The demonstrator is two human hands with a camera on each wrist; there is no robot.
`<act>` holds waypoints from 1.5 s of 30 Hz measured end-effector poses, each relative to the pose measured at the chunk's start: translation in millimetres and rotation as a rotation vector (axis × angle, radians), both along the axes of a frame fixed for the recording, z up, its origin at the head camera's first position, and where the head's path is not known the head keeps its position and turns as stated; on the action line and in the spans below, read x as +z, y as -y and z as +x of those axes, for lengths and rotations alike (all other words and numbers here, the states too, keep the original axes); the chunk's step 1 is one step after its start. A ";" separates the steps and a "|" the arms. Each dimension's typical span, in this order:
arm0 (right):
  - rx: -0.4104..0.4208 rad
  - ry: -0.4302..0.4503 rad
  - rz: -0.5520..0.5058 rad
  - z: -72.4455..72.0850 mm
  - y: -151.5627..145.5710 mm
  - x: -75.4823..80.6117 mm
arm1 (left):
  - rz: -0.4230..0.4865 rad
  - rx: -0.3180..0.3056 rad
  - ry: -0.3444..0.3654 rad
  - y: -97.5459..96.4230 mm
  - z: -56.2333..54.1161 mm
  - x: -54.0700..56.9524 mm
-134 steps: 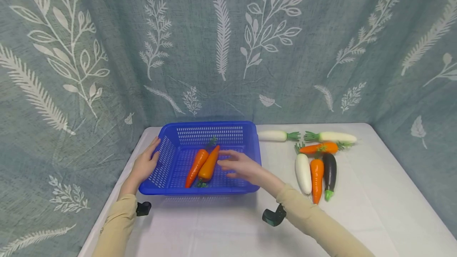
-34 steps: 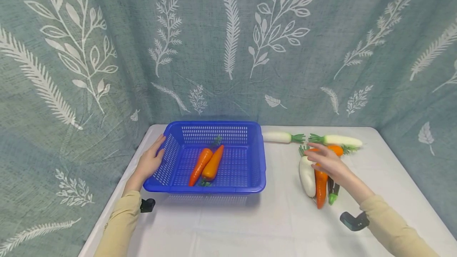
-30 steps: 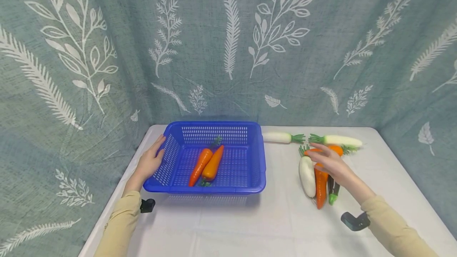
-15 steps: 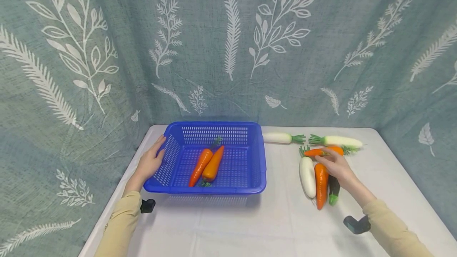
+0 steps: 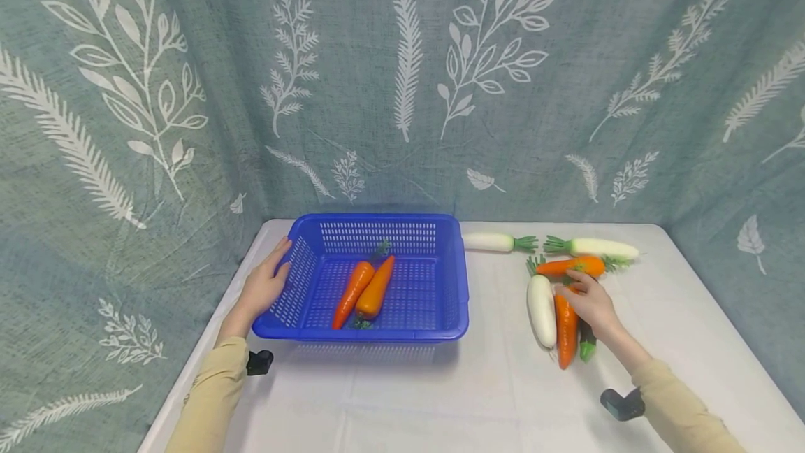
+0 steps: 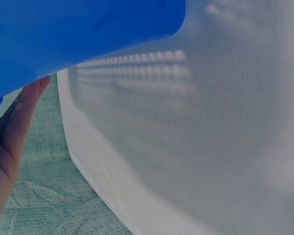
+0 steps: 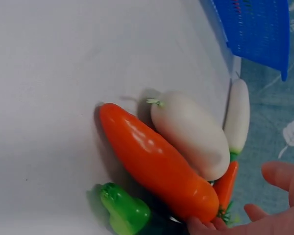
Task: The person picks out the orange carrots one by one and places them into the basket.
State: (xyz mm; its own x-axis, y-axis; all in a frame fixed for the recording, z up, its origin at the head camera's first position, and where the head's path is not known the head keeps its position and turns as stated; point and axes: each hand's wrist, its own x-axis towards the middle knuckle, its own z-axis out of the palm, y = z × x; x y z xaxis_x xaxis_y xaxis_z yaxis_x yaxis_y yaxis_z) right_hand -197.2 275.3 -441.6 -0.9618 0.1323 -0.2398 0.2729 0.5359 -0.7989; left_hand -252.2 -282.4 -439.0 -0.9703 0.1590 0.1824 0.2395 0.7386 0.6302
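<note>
My left hand (image 5: 263,289) rests with straight fingers against the left side of a blue plastic basket (image 5: 361,335); the left wrist view shows its fingertips at the basket's wall. Inside the basket lie a red-orange carrot (image 5: 352,296) and an orange carrot (image 5: 376,290). My right hand (image 5: 594,305) is over the vegetables on the right, its fingertips at the thick upper end of an upright-lying carrot (image 7: 157,164), thumb apart. That carrot lies between a white radish (image 5: 542,312) and a dark eggplant (image 7: 125,210) with a green cap, mostly covered by the hand.
Another carrot (image 5: 556,268) lies crosswise just beyond the right hand. Two long white radishes, one on the left (image 5: 489,242) and one on the right (image 5: 604,249), lie along the table's back edge. A leaf-patterned curtain (image 5: 402,89) hangs behind the white table (image 5: 478,397).
My right hand has left the basket and moved right to the vegetables, then lowered and drawn slightly back from the crosswise carrot to the lengthwise one. The left hand stays at the basket.
</note>
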 end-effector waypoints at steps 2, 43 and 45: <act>-0.002 -0.015 0.038 0.3 0.9 -2.7 | 0.001 0.002 0.005 -0.3 0.7 1.2; -0.055 -0.079 0.182 4.7 11.1 -32.8 | 0.000 -0.001 0.025 -1.4 0.9 3.3; -0.055 -0.079 0.182 4.8 11.1 -33.1 | 0.000 -0.004 0.028 -1.2 1.0 2.9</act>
